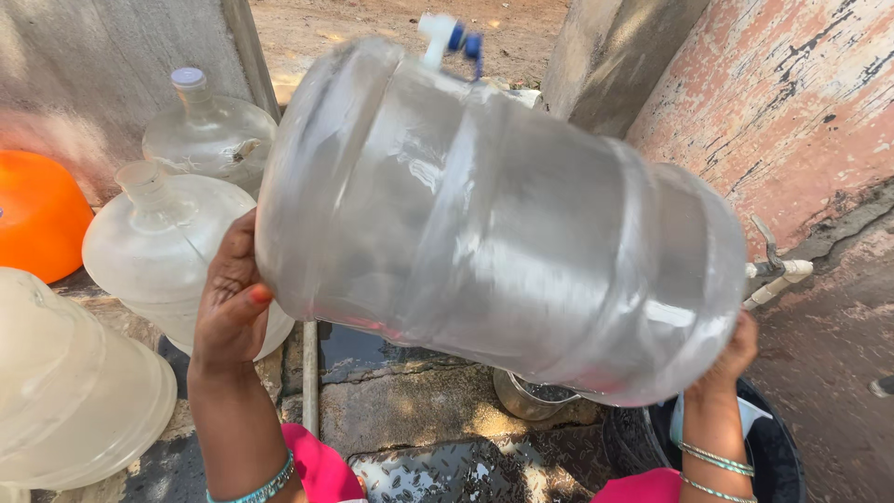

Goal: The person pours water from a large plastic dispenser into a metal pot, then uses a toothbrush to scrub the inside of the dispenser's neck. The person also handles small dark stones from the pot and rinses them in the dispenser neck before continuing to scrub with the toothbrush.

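A large clear plastic water jug (503, 219) is held aloft on its side, tilted, between two hands, in the middle of the view. Its wall is translucent and ribbed with broad rings, scuffed and streaked with glare, and blurred in places. The left hand (231, 298) is laid flat against the jug's base end, fingers spread and pressed to the plastic, a painted thumbnail showing. The right hand (731, 359) is cupped under the opposite, rounded end, fingers pressed together against it; its fingertips are hidden behind the jug. Bangles are worn on both wrists, and pink sleeves are seen at the lower edge.

Above the jug a white tap with blue fittings (452, 37) is seen, and a second, white pipe tap (778, 270) projects from the peeling pink wall (792, 93) at the right. Below the jug lies a wet stone floor (419, 401) with a dark puddle, on which a small metal pot (531, 396) stands. A dark tub (778, 456) is set beneath the right wrist.

To the left, three more clear jugs stand near one another: a capped jug (209, 130) at the back, an uncapped jug (158, 242) just beside the left hand, and a cloudy jug (65, 382) nearest the camera. An orange basin (37, 214) rests against the grey wall (93, 65). Sunlit bare earth (372, 28) is visible beyond.
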